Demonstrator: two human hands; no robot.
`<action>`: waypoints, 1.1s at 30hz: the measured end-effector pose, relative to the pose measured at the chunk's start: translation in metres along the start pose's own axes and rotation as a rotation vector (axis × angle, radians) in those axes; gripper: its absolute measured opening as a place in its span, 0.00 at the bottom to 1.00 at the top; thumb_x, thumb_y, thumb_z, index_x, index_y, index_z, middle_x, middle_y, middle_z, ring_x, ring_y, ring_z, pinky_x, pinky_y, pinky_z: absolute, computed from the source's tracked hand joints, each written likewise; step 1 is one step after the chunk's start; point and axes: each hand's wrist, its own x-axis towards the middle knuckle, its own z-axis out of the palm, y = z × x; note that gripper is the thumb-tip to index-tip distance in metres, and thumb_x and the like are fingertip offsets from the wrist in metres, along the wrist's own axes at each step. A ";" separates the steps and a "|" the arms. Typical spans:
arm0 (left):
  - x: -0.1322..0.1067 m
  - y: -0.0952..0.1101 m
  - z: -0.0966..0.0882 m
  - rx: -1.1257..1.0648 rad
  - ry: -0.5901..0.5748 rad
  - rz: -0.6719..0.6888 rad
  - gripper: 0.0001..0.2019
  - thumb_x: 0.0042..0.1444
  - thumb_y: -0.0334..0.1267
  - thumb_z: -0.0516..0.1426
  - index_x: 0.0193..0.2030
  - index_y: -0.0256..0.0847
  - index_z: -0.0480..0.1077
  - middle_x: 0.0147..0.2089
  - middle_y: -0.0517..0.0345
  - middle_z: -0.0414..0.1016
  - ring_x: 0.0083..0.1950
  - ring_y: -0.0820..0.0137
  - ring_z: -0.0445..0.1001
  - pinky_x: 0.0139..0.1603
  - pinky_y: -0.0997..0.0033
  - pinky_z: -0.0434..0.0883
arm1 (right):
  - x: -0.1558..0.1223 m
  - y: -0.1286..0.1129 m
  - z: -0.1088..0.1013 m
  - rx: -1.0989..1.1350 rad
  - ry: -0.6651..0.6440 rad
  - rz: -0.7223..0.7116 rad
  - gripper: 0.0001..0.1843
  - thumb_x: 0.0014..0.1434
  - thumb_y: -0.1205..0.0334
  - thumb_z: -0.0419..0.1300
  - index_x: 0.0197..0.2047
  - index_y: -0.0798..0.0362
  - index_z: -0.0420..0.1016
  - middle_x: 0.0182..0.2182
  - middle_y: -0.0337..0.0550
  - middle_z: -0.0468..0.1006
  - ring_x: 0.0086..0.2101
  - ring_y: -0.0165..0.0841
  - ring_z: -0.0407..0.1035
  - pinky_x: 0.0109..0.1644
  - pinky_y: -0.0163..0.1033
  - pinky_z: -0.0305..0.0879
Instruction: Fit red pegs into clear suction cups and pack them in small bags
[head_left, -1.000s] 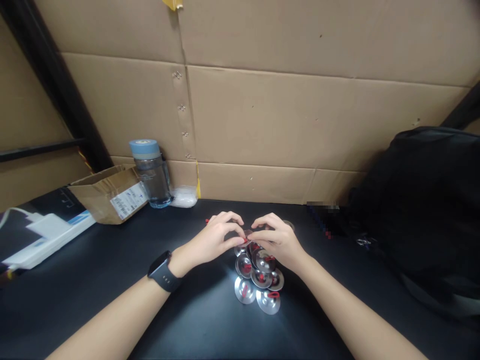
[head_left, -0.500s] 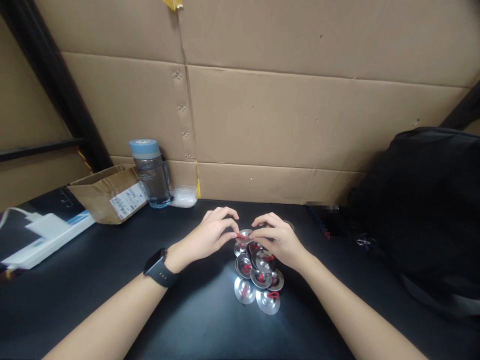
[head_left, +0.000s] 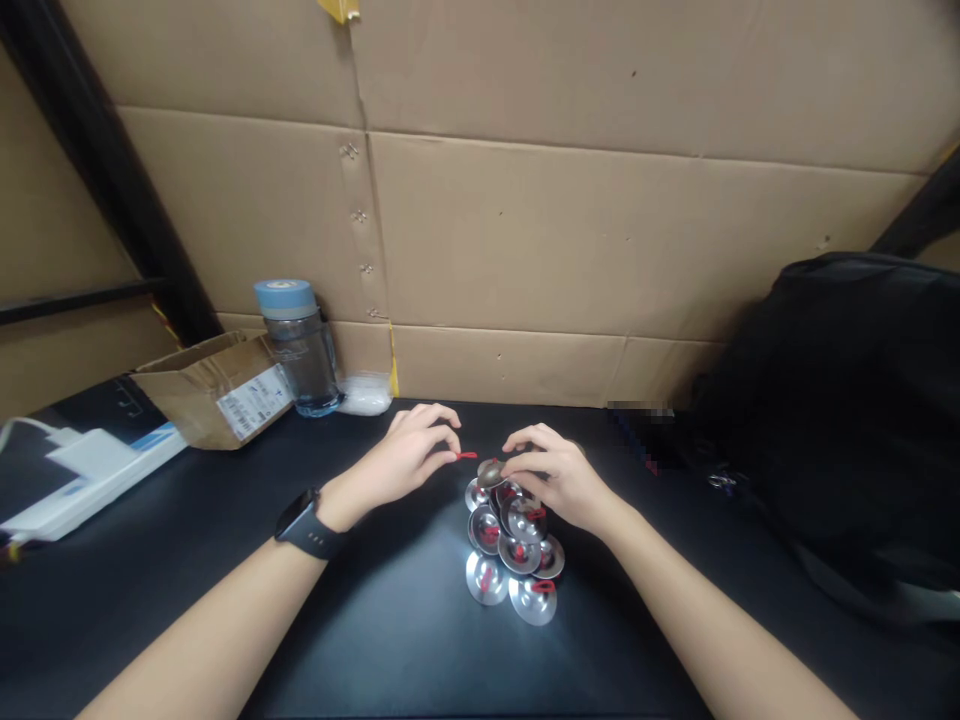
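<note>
Between thumb and forefinger, my left hand [head_left: 424, 450] pinches a small red loop [head_left: 466, 456], held clear of the metal discs. My right hand [head_left: 551, 468] grips the edge of a finger cymbal [head_left: 491, 474], a small domed metal disc tilted above the others. Below and in front of both hands lies a heap of shiny finger cymbals [head_left: 520, 552], several overlapping, most with a red loop at the centre. Two of them, the near-left cymbal [head_left: 486, 590] and the near-right cymbal [head_left: 532, 606], lie at the front of the heap. My right fingers hide part of the heap's far side.
On the black table [head_left: 405, 620], a blue-lidded bottle [head_left: 300, 350], a brown paper bag [head_left: 210, 395] and a clear plastic bundle [head_left: 365, 393] stand back left. A white power strip [head_left: 97, 490] with a charger lies left. A black bag [head_left: 840, 420] fills the right. Cardboard [head_left: 525, 240] walls the back.
My left hand has moved left, drawing the red loop away from the cymbal. The cymbal in my right hand has tilted, showing its domed face. The heap has stayed put.
</note>
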 end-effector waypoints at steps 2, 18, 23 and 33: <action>-0.002 -0.017 -0.002 0.037 0.025 -0.024 0.08 0.68 0.41 0.55 0.42 0.45 0.75 0.57 0.52 0.69 0.59 0.59 0.67 0.60 0.55 0.63 | 0.001 0.001 -0.004 0.009 0.007 0.064 0.06 0.66 0.64 0.62 0.39 0.46 0.82 0.44 0.45 0.80 0.45 0.38 0.72 0.49 0.46 0.72; -0.018 -0.081 -0.005 0.084 -0.079 -0.051 0.08 0.64 0.43 0.59 0.38 0.44 0.78 0.47 0.54 0.72 0.50 0.64 0.71 0.54 0.65 0.66 | -0.033 0.106 -0.046 -0.103 0.047 0.882 0.12 0.60 0.59 0.59 0.36 0.54 0.84 0.36 0.48 0.86 0.38 0.40 0.79 0.42 0.39 0.68; -0.017 -0.079 -0.004 0.117 -0.073 -0.041 0.06 0.64 0.40 0.59 0.39 0.43 0.78 0.46 0.54 0.73 0.48 0.64 0.72 0.52 0.65 0.67 | -0.043 0.120 -0.042 -0.237 0.008 0.933 0.10 0.58 0.64 0.59 0.40 0.54 0.82 0.35 0.47 0.85 0.35 0.36 0.77 0.38 0.36 0.65; -0.015 -0.065 -0.003 0.118 -0.018 -0.031 0.08 0.66 0.35 0.55 0.41 0.43 0.77 0.46 0.52 0.73 0.48 0.64 0.72 0.53 0.64 0.69 | -0.040 0.110 -0.042 -0.227 -0.097 0.841 0.10 0.56 0.57 0.64 0.39 0.52 0.80 0.34 0.43 0.83 0.33 0.34 0.76 0.37 0.35 0.65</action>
